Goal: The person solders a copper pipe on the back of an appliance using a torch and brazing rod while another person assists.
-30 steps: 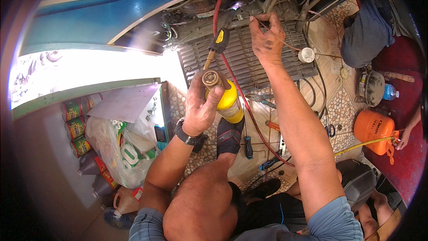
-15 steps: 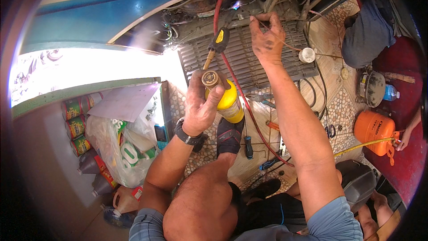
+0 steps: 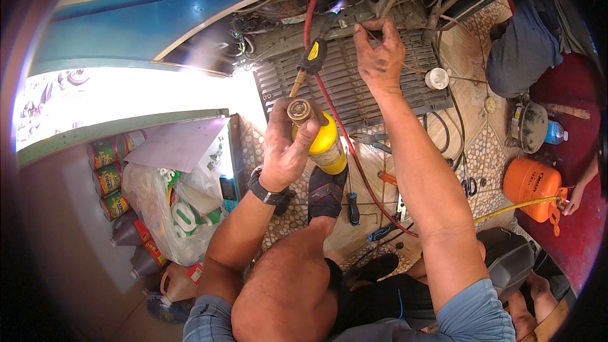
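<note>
My left hand is wrapped around the brass-coloured neck of a hand torch with a yellow gas cylinder. The torch's black-and-yellow upper part points away from me, and a small bluish flame glows near its far end, beneath the edge of a blue vehicle body. My right hand pinches a thin, copper-coloured rod just right of the flame. One end of the rod trails past a small white cup; its other end is hard to make out.
A dark slatted grille lies below the work spot, crossed by a red hose. Pliers and a screwdriver rest on the floor. At right, another person's hand touches an orange gas cylinder. Plastic bags sit left.
</note>
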The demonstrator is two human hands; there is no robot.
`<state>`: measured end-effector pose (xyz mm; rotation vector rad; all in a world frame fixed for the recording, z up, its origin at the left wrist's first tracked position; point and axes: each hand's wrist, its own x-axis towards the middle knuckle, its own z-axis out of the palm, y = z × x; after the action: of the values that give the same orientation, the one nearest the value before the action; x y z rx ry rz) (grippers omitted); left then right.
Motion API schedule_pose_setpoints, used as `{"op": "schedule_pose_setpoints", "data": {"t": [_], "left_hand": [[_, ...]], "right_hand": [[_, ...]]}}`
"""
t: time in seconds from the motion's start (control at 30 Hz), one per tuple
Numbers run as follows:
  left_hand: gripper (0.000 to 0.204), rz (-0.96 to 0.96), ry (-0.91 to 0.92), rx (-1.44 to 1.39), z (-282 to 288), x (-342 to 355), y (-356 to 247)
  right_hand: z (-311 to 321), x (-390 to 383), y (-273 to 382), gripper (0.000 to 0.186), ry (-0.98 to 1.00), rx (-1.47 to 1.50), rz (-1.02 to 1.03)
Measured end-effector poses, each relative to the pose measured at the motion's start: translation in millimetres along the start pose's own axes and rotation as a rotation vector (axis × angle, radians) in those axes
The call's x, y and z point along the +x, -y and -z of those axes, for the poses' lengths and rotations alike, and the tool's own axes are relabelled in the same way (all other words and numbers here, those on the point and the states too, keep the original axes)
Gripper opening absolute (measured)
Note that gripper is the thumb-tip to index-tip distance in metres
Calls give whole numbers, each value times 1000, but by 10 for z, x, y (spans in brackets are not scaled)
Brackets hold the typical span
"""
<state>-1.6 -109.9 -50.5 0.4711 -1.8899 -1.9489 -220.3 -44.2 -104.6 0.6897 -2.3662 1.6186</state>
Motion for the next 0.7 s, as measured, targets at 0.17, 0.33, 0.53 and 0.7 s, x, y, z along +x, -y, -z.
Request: {"op": "schedule_pose_setpoints", "data": {"t": [0.17,0.33,0.53,0.7], "left_hand": [[44,3,-2,15,7,-9,14],[45,-16,-1,17,1,6,17],[50,-3,5,22,7,3,4],[55,1,8,-49,29,-5,31]], "right_hand": [[2,10,-13,15,-14,7,14],[-15,49,10,16,-25,-1,15],[-6,71,12,17,-55,71,-97],[-29,-140,-113,16,-220,860,-602]]}}
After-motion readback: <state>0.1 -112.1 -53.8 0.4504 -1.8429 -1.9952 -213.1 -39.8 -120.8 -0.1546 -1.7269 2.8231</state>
